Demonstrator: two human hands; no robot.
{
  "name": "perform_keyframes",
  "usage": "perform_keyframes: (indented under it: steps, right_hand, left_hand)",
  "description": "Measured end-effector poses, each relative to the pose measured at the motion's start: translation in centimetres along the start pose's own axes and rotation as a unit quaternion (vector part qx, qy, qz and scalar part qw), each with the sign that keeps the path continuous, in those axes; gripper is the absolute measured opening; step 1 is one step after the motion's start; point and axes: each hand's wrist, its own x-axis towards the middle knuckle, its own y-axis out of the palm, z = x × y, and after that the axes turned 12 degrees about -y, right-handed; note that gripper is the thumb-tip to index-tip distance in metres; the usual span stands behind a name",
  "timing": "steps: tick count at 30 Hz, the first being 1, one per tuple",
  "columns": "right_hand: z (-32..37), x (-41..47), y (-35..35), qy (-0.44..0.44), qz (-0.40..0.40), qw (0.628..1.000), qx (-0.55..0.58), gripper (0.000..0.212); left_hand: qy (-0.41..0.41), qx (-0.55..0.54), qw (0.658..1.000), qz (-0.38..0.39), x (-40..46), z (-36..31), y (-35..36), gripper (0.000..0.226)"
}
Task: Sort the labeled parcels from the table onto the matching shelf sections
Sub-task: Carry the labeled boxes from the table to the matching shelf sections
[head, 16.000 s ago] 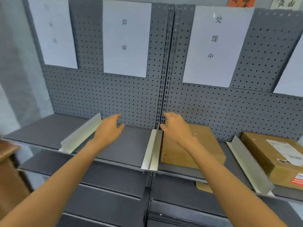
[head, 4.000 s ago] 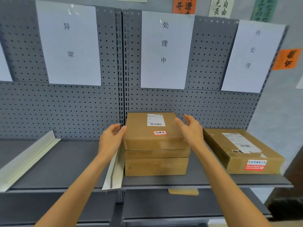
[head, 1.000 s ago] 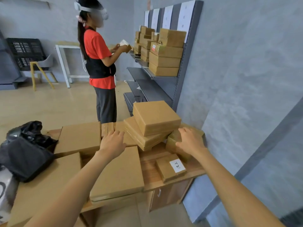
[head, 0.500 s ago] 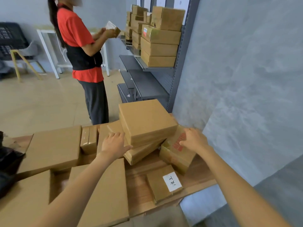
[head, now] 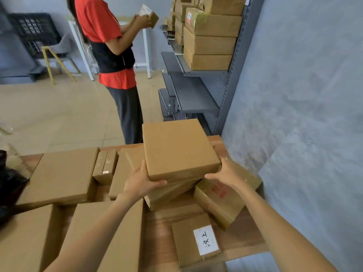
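A plain square cardboard parcel point(head: 177, 148) sits on top of a tilted stack on the wooden table point(head: 241, 234). My left hand point(head: 140, 181) grips its near left corner, thumb on top and fingers beneath. My right hand point(head: 225, 173) holds its near right corner. No label shows on its top face. Under it lies another flat parcel point(head: 169, 193). To the right is a taped parcel with red print point(head: 222, 201). A small parcel with a white handwritten label point(head: 194, 240) lies near the front edge. The grey shelf point(head: 194, 93) stands behind the table.
Several flat parcels point(head: 59, 175) cover the table's left side, with a small box point(head: 106, 163) among them. A person in a red shirt point(head: 110, 42) stands between table and shelf, holding a parcel. Stacked boxes point(head: 210, 42) fill the upper shelf. A black bag point(head: 9, 191) lies at left.
Both hands have closed on the top square parcel's near corners; half a second ago the left lay beside the stack and the right rested on the red-printed parcel. The view has tilted down and closer.
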Motion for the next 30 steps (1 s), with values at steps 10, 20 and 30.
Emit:
perform_keyframes:
  steps: [10,20,30]
  right_hand:
    - [3.5,-0.6,-0.9,-0.108,-0.091,0.982,0.127,0.048]
    - [13.3,-1.7,-4.8,-0.214,-0.14,0.954,0.157,0.076]
    - [15.4,-1.7,-6.0,-0.247,-0.265,0.923,0.126,0.021]
  left_hand:
    - [0.012,-0.15,0.989,-0.019,-1.7,-2.6,-3.7,0.086]
    - [-0.05,-0.28,0.951,-0.124,-1.5,-7.3,-13.5,0.083]
    - [-0.075,-0.151,0.977,-0.131,-3.7,-8.9,-15.6,0.09]
